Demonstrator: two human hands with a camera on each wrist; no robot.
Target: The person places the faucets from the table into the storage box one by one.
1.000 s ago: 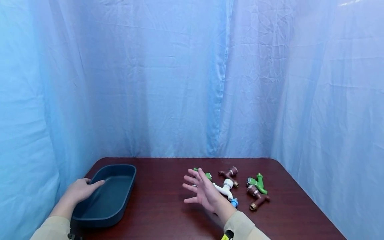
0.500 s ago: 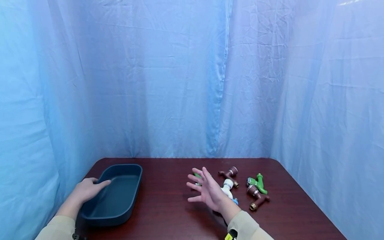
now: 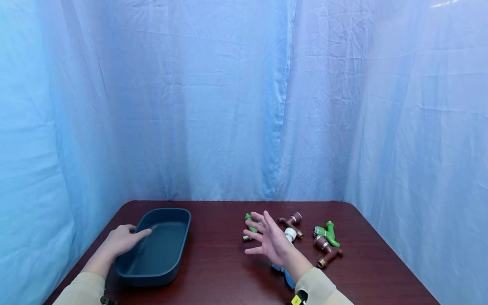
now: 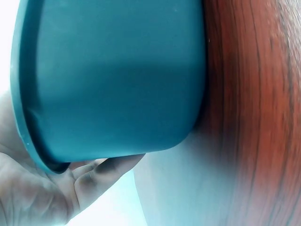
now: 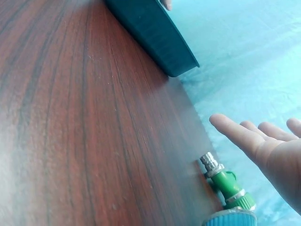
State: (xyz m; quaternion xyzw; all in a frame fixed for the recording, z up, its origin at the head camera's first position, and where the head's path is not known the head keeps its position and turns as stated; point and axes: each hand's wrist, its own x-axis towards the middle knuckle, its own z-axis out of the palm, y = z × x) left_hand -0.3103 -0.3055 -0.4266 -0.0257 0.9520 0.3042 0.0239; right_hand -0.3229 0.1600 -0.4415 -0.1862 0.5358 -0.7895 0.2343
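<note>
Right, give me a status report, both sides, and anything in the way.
Left fingers gripping dark blue tray by its left wall. Right fingers spread, holding nothing. Right arm partly blocking head view of white tap.

Straight ahead of you hangs the back curtain (image 3: 221, 106), pale blue, and there's a long, shiny fold (image 3: 281, 101) running down it, just right of centre! Crinkles cover the cloth beside that. On your left, the side curtain (image 3: 26, 148) glows brighter; on your right, another curtain (image 3: 431, 135) leans toward lavender, a thin white streak of light (image 3: 444, 3) up top. Below, your table (image 3: 221, 271): dark reddish brown, far corners rounded, dark grain lines showing in both wrist views.
</note>
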